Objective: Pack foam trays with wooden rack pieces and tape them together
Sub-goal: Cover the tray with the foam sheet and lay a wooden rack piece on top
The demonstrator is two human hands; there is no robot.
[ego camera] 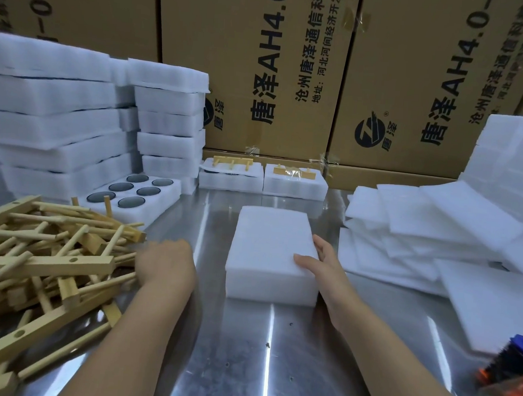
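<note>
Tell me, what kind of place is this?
Probably a packing room in a factory or warehouse: big cardboard boxes stand behind a metal table holding stacks of white foam trays and a heap of wooden rack pieces.

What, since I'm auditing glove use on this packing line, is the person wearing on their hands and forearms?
Nothing that shows. The left hand and right hand are bare: no gloves, no rings on the visible fingers. Neither wrist carries a watch or bracelet, and the forearms are uncovered down to the picture's bottom edge, so no sleeve is in view.
</note>
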